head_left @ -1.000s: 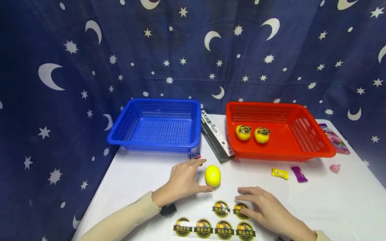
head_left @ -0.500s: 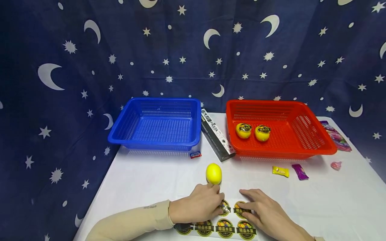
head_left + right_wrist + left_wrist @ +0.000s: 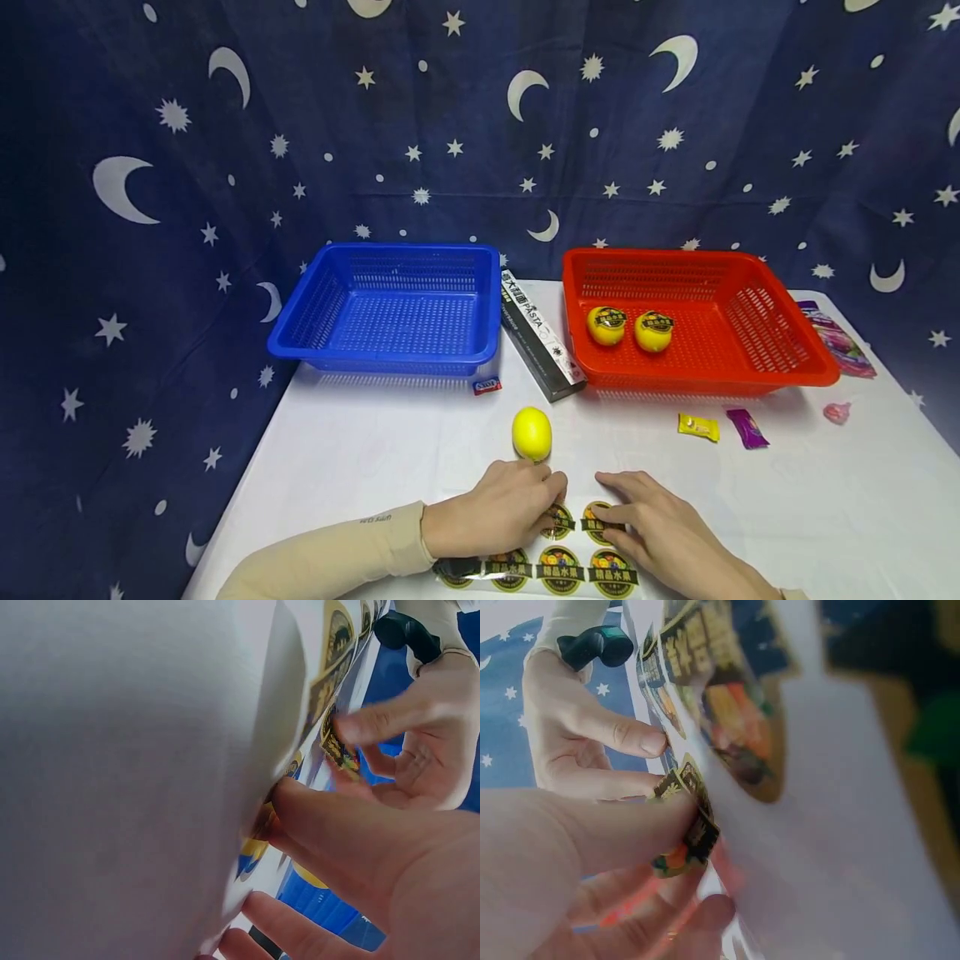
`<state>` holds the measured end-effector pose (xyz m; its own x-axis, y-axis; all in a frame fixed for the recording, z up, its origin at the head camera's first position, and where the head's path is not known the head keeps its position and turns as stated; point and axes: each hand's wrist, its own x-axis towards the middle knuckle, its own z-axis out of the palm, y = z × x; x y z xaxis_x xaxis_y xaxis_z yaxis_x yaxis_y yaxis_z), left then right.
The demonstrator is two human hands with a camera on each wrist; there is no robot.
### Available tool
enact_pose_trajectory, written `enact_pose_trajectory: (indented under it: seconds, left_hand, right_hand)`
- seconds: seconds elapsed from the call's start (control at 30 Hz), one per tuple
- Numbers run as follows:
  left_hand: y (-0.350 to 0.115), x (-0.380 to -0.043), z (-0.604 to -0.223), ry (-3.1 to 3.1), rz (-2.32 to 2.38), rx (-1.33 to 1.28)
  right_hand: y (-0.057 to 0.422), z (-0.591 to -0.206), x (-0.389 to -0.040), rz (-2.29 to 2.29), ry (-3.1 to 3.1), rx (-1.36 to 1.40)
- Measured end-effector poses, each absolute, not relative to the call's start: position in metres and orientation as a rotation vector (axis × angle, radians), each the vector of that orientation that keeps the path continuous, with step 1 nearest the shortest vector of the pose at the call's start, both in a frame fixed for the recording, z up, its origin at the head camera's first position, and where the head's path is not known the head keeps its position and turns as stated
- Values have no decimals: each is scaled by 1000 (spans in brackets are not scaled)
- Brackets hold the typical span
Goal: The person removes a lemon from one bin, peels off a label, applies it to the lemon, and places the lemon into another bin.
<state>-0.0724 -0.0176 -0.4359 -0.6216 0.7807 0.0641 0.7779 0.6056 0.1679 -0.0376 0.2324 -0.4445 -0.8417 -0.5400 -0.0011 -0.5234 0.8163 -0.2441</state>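
Note:
My left hand (image 3: pixel 501 510) is over a sheet of round black-and-gold fruit stickers, its thumb and forefinger pinching one sticker (image 3: pixel 681 856). Part of that sticker is raised from the sheet in the left wrist view. My right hand (image 3: pixel 671 537) rests at the sheet's right side, its thumb and fingertips touching the sheet around another sticker (image 3: pixel 597 525). Just beyond the left knuckles sits a yellow lemon (image 3: pixel 532 432) with no sticker showing. The row of stickers (image 3: pixel 560 571) nearest me lies flat, its left end partly under the left wrist.
A blue basket (image 3: pixel 382 364) stands at the back left, a red basket (image 3: pixel 712 382) at the back right with two stickered lemons (image 3: pixel 606 327). Between them lies a pasta box (image 3: pixel 542 346). Small wrapped candies (image 3: pixel 698 427) and a purple packet (image 3: pixel 838 340) are scattered about.
My left hand has come away from beside the lemon, down and right to the sticker sheet, and now pinches a sticker. The right hand has hardly moved.

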Motion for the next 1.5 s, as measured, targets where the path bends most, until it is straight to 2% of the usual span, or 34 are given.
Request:
enact_pose_trajectory:
  seconds: [0.1, 0.33, 0.43, 0.6, 0.7, 1.03, 1.5]
  left_hand:
    - [-23, -79, -431, 2685, 565, 1276]
    - [-46, -113, -416, 2556, 1372, 833]
    - [-49, -130, -417, 2561, 1513, 679]
    - [-44, -143, -427, 2521, 1578, 539]
    - [-40, -141, -432, 2548, 1589, 501]
    - [-36, -130, -437, 2693, 1554, 504]
    - [-46, -121, -441, 2936, 1308, 691]
  right_hand:
    - [231, -444, -37, -362, 2925, -845]
    - [228, -438, -41, -416, 2922, -755]
    - [225, -432, -46, -473, 2995, -748]
    - [217, -425, -62, -687, 3183, -933]
    - [211, -424, -79, -804, 3200, -973]
    - [192, -440, -124, -1164, 2809, -816]
    - [175, -442, -130, -1165, 2745, -749]
